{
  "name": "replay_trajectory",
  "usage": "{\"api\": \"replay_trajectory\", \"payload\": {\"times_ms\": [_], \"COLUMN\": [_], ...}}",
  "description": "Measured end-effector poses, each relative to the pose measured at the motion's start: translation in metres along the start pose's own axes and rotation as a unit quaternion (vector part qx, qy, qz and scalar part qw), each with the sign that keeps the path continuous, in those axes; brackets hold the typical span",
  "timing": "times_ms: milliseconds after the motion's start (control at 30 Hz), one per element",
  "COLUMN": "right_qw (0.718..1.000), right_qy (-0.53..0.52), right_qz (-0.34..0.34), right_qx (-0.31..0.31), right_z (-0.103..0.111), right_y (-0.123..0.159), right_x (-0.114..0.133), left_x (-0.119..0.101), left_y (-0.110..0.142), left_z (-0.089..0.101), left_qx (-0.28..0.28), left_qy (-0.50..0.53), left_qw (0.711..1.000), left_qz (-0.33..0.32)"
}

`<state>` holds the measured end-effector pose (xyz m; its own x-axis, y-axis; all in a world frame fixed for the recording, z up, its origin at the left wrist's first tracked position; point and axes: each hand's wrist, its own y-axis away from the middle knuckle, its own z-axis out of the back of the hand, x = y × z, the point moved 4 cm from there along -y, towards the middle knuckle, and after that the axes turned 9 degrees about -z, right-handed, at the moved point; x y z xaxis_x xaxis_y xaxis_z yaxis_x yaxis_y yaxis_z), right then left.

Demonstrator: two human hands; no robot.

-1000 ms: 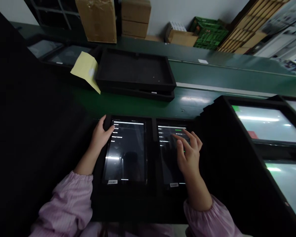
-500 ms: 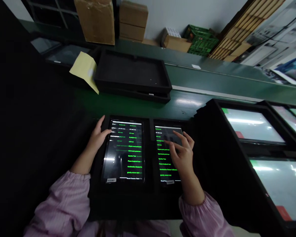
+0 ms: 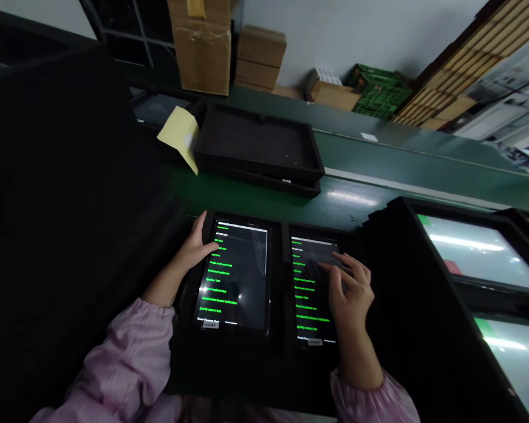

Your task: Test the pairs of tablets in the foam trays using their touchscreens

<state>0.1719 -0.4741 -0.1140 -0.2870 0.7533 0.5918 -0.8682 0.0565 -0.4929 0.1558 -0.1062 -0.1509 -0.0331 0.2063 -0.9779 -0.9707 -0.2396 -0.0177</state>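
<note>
Two tablets lie side by side in a black foam tray. Both the left tablet and the right tablet show a list of mostly green text lines on a dark screen. My left hand rests at the left tablet's upper left edge, its thumb over the screen and its fingers spread along the tray's side. Above the right tablet hovers my right hand, fingers apart and slightly bent, holding nothing; whether a fingertip touches the glass I cannot tell. White labels sit at the bottom of both tablets.
Beyond the tray, stacked black trays stand on the green bench with a yellow paper against them. At right, a stack of black trays holds bright-screened tablets. Cardboard boxes and green crates stand at the back.
Both screens have switched from a short white menu to a long, mostly green list, the right one first. My left thumb has moved slightly down the screen edge. The camera view has shifted.
</note>
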Motion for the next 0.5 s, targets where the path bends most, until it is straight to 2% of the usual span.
{"api": "replay_trajectory", "payload": {"times_ms": [133,267,367,500], "right_qw": [0.999,0.991,0.971,0.921], "right_qy": [-0.012,-0.043,-0.074,-0.123], "right_qz": [0.036,0.117,0.214,0.356], "right_qx": [-0.012,0.037,0.075,0.099], "right_z": [0.002,-0.004,-0.013,-0.015], "right_y": [0.004,0.006,-0.001,-0.022], "right_x": [0.007,0.035,0.09,0.209], "left_x": [0.003,0.005,0.005,0.0], "left_y": [0.002,0.008,0.012,0.018], "left_z": [-0.002,-0.002,-0.003,-0.001], "left_qx": [-0.011,-0.043,-0.062,-0.083], "left_qy": [0.048,0.058,0.053,0.042], "left_qw": [0.999,0.997,0.997,0.996], "left_qz": [0.018,0.012,0.007,-0.007]}}
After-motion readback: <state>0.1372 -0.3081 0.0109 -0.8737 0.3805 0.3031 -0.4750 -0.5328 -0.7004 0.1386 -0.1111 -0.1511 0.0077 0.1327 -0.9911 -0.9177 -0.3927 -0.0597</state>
